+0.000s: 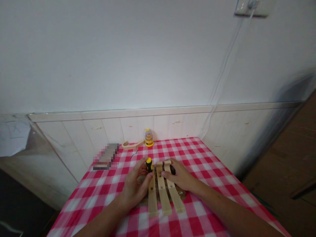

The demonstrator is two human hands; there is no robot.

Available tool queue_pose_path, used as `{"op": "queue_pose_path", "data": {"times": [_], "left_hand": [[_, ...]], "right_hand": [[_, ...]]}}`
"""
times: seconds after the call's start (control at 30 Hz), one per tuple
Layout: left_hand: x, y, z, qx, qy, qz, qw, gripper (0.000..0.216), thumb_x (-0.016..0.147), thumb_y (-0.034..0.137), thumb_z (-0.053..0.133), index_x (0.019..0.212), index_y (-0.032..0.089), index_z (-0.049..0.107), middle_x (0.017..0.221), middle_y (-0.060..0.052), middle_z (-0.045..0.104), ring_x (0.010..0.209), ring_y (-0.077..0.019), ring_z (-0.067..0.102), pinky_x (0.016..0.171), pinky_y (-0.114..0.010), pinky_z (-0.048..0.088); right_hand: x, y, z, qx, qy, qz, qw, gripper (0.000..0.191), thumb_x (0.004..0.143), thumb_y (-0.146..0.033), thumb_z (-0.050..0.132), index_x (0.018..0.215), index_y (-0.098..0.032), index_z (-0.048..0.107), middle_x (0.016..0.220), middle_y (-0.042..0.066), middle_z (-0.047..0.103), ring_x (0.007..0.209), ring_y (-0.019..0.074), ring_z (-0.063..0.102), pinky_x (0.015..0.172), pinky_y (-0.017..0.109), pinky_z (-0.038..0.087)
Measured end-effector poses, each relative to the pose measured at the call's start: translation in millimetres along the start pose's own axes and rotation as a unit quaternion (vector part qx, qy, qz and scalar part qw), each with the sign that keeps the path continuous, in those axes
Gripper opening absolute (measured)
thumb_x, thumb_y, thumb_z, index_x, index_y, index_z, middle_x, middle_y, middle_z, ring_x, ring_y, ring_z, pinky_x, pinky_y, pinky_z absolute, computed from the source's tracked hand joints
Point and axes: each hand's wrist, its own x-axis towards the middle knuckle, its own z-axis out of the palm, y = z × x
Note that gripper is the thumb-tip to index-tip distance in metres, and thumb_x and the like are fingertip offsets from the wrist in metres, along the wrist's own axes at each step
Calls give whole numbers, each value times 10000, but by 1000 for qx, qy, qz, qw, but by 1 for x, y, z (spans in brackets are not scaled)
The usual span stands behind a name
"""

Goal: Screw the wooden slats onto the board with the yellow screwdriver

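My left hand is closed round a short yellow-and-black screwdriver, which stands upright over the leftmost of three pale wooden slats. The slats fan out towards me, with screw heads or holes showing along them. My right hand grips the far end of the slats from the right, its thumb lying across the middle and right ones. Beneath them is a brown piece, mostly covered, whose kind I cannot make out. The screwdriver's tip is hidden.
A red-and-white checked cloth covers the table. At its back stand a yellow bit holder and a curved wooden piece, with a thin dark rod nearby. A blurred-out flat object lies back left. The wall borders the far edge.
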Motion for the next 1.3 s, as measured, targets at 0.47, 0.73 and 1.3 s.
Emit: {"op": "queue_pose_path", "data": {"times": [0.47,0.73,1.3], "left_hand": [[-6,-4,1,-10,25,-40,999,666,960,179,648,1560,281,377,1094,-88,758,925,-188,776,780,-299,661],[-6,-5,3,-44,59,-36,997,613,962,183,660,1511,308,418,1123,-73,735,932,-176,758,796,-295,641],[-8,15,2,-49,27,-40,998,626,925,145,682,1490,283,452,1085,-73,728,845,-160,759,697,-239,639]], "right_hand": [[0,1,0,9,1,-3,1000,199,898,-331,709,1025,-198,633,1020,76,683,956,253,643,839,376,517],[0,4,1,25,-1,-27,999,223,942,-401,663,1022,-195,632,1009,79,683,935,248,639,833,377,506],[1,3,0,11,-8,-12,1000,241,938,-425,667,964,-191,618,967,73,657,897,244,623,796,363,490]]}}
